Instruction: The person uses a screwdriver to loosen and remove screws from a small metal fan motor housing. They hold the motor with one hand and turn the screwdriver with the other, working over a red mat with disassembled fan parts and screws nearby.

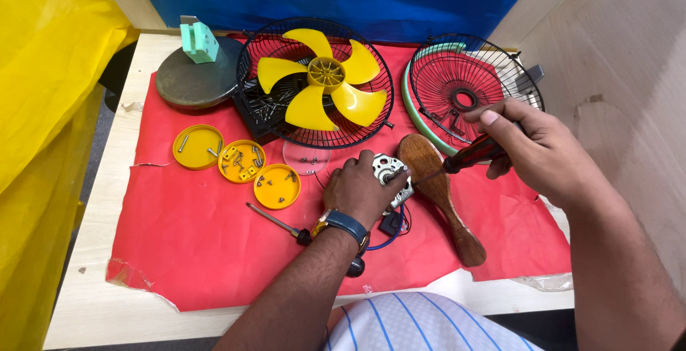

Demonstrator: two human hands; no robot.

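Observation:
My left hand (359, 191) grips a small silver fan motor (389, 172) on the red mat (186, 229), with dark wires trailing below it. My right hand (537, 145) holds a screwdriver (473, 155) with a red and black handle. Its thin tip points left at the motor's side. A wooden brush-shaped piece (437, 190) lies just right of the motor, under the screwdriver shaft. A blue strap sits on my left wrist.
A yellow fan blade (323, 83) rests in a black wire grille (371, 119). A second grille (464, 87) with a green rim lies at right. Three yellow lids (241, 161) hold screws. A second screwdriver (275, 221) lies near my left forearm. A round dark base (189, 83) sits at back left.

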